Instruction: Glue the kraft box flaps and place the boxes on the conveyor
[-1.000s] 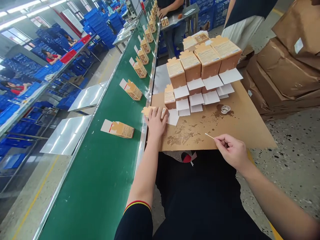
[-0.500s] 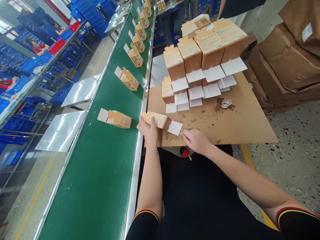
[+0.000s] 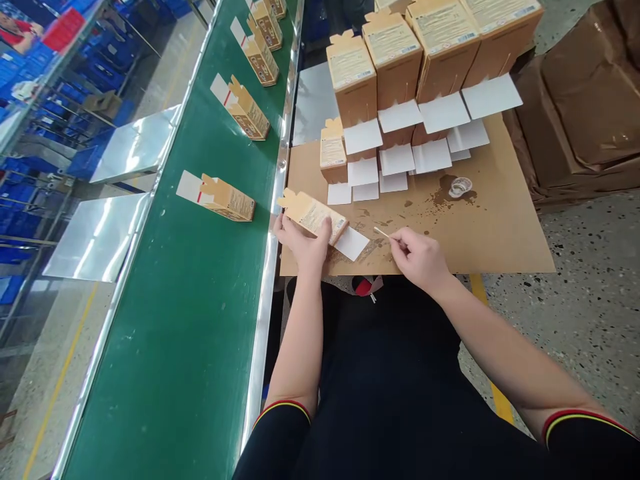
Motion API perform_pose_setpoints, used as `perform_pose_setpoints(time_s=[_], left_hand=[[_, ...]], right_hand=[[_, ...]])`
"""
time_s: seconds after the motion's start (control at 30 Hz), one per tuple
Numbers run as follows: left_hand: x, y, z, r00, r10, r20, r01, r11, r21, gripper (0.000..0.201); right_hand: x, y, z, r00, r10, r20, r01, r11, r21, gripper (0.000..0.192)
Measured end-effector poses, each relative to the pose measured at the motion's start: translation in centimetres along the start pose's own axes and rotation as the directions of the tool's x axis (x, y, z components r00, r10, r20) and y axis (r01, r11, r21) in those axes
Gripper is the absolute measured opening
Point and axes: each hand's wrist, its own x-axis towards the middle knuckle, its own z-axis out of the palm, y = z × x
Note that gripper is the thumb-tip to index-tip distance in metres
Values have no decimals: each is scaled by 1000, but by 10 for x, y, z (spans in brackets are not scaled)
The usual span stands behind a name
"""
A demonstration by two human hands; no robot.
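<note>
Kraft carton [image 3: 313, 215], printed label, white flap open

The scene is lit brightly and evenly from overhead, and colours are rendered cleanly. Strong white glare is thrown off the two metal plates [image 3: 103, 230] beside the green conveyor belt [image 3: 200, 313] and along the belt's steel rail [image 3: 265, 280]. Only soft, short shadows are cast on the cardboard-covered counter [image 3: 490, 227] beneath the stacked boxes [image 3: 400, 60] and under the left hand [image 3: 305, 243] and right hand [image 3: 420, 257]. Wide-angle distortion is seen: straight edges are bowed towards the corners. The far upper left is rendered slightly soft, while the centre is kept sharp
</note>
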Motion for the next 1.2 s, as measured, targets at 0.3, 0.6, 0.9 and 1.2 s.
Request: perform_pose_setpoints(time_s=[0.3,0.6,0.9,1.2], left_hand=[[-46,17,-8,966,143,216,-84,962,-262,125],[-53,9,-8,914,211,347,-136,964,-229,70],[-24,0,-47,974,55,220,13,955,-296,72],[65,-71,-162,947,-107,-303,24,963,-267,98]], right_hand=[[-42,-4,-48,947,301,-113,-270,935,232,32],[-49,-14,-49,931,335,-146,-289,919,268,28],[-35,-16,-41,950,263,-168,-200,926,320,30],[-45,4,-43,928,309,-210,-224,910,349,31]])
